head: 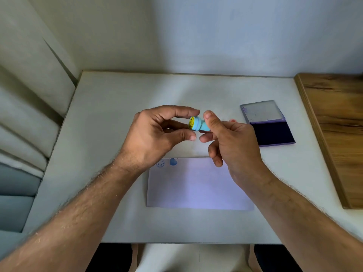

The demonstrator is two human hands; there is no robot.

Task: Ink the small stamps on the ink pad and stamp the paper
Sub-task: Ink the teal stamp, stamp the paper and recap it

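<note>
- Above the middle of the white table (110, 134), both hands meet around a small blue stamp (199, 125), which is held off the surface and lies on its side.
- The stamp's round yellow face points toward the person's left; a dark curved design shows on it, too small to read.
- The right hand (233, 146) grips the blue body of the stamp, its thumb on top and curled fingers below.
- The left hand (157, 134) has its fingers curled toward the yellow end: the forefinger arches over the stamp and the thumb sits just below it. Whether these fingertips actually touch the stamp cannot be told.
- A sheet of white paper (198, 185) lies flat on the table just below the hands, near the front edge.
- Two blue prints sit side by side at the paper's upper left corner: a faint smiley face (160, 163) and a solid heart (173, 161).
- An ink pad (272, 133) lies open on the table to the right of the hands, its dark pad toward the person and its lid (262, 111) folded back flat behind it.
- A wooden board (337, 124) borders the table's right side.
</note>
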